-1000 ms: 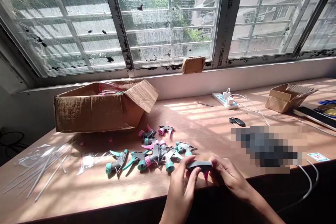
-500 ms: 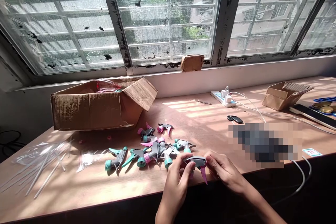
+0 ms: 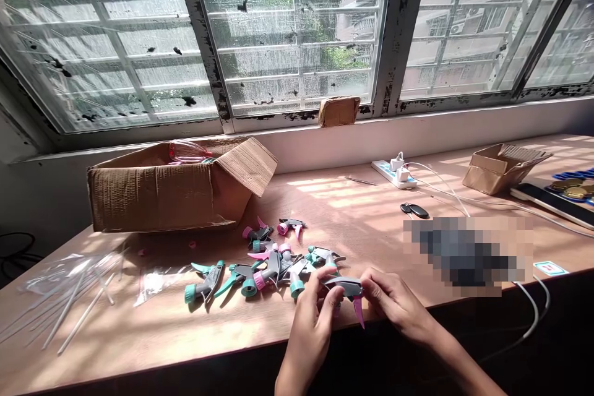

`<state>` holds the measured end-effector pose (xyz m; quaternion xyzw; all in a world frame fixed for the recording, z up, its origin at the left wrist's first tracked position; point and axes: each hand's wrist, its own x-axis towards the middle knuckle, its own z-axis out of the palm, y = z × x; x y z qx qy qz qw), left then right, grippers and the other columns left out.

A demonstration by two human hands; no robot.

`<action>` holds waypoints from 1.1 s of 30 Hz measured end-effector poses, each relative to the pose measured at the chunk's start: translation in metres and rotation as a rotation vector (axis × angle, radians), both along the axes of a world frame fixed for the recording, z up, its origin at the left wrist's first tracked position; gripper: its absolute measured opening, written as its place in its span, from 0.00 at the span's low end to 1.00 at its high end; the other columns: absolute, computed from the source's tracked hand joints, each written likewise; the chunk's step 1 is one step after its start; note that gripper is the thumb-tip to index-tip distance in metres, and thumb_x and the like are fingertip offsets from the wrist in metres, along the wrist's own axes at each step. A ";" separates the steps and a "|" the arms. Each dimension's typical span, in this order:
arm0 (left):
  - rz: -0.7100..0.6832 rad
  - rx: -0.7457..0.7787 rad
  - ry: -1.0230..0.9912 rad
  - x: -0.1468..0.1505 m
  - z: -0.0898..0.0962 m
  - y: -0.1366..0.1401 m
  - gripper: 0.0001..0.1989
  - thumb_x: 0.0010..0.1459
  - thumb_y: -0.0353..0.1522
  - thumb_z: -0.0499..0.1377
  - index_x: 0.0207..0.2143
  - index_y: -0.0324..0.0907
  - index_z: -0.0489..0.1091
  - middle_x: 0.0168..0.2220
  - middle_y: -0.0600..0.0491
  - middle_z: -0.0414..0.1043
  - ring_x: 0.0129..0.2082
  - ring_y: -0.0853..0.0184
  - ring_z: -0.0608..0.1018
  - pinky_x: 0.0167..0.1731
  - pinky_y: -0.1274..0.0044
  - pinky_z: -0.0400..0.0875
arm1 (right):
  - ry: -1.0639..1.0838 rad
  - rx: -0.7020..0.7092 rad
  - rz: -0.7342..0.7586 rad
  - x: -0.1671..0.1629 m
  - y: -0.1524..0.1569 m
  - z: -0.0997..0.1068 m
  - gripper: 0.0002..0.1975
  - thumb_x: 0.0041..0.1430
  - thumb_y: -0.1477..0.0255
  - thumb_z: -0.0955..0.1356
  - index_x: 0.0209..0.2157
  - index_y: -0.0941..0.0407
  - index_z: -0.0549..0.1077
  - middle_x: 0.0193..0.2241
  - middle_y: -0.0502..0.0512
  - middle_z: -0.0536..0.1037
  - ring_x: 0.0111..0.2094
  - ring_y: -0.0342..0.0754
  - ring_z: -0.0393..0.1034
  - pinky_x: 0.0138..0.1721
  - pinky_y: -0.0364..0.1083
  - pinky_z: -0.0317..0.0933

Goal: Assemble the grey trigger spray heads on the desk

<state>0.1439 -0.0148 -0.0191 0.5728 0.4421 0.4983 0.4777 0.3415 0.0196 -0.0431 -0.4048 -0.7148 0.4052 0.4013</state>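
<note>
A grey spray trigger head [image 3: 349,287] with a pink lever is held over the table's front edge. My left hand [image 3: 312,315] is closed round its body, thumb on the near side. At the nozzle end, the fingers of my right hand [image 3: 394,298] pinch it; any small part between those fingertips is hidden. Just beyond my left hand lies a loose pile of several more trigger heads [image 3: 273,267], grey with green or pink collars and levers. One green-collared trigger head [image 3: 205,284] sits at the pile's left end.
An open cardboard box [image 3: 153,198] holding a clear red-tinted bottle stands at the back left. Thin white tubes [image 3: 77,303] and plastic bags lie at left. A power strip [image 3: 394,174], keys [image 3: 414,210], a small box [image 3: 499,168] and a blurred dark object [image 3: 464,253] are at right.
Both hands stay nearly in place on the spray trigger head. Its pink lever tip has shifted very slightly left and down; the whole view has moved a little.
</note>
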 end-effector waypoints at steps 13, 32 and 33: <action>0.021 -0.002 0.010 -0.002 -0.009 0.006 0.20 0.67 0.44 0.57 0.55 0.45 0.68 0.39 0.50 0.76 0.39 0.59 0.78 0.41 0.72 0.72 | -0.049 0.043 0.006 -0.002 -0.002 0.006 0.21 0.71 0.54 0.62 0.33 0.56 0.72 0.26 0.49 0.68 0.28 0.45 0.61 0.31 0.43 0.53; -0.073 0.050 -0.060 0.001 -0.001 -0.005 0.19 0.66 0.42 0.60 0.56 0.47 0.70 0.47 0.48 0.76 0.38 0.64 0.79 0.42 0.74 0.76 | 0.105 -0.278 0.191 0.014 0.002 0.007 0.31 0.65 0.44 0.62 0.21 0.56 0.62 0.18 0.45 0.55 0.20 0.41 0.46 0.23 0.42 0.42; -0.059 0.050 -0.058 0.001 -0.001 -0.005 0.19 0.66 0.42 0.59 0.57 0.48 0.70 0.47 0.48 0.76 0.38 0.64 0.79 0.43 0.74 0.76 | 0.128 -0.303 0.186 0.013 0.002 0.005 0.31 0.64 0.44 0.63 0.22 0.55 0.63 0.18 0.44 0.54 0.20 0.40 0.45 0.23 0.42 0.41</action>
